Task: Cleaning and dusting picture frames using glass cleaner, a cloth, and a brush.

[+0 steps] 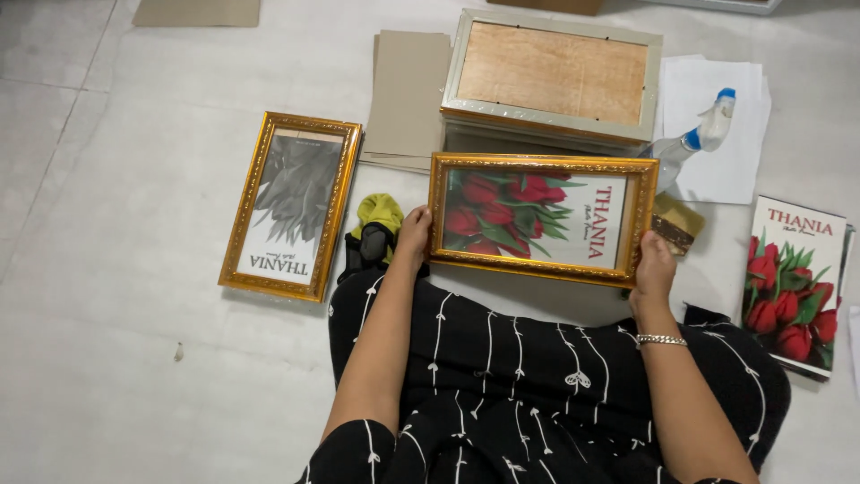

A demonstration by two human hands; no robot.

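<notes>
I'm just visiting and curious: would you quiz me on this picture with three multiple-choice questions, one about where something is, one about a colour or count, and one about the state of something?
1. Where does the spray bottle lie?
A. On the white paper beyond the held frame's right end
B. On the person's lap
C. On the frame with the grey print

2. How many gold frames with a print in them show?
A. One
B. Two
C. Four

3. How is the red tulip frame held?
A. By one hand only
B. By both hands, one at each end
C. By no hand, flat on the floor

Answers:
1 A, the bottle rests on the white paper at upper right.
2 B, the held one and the grey print frame on the floor.
3 B, the left hand grips one end, the right hand the other.
</notes>
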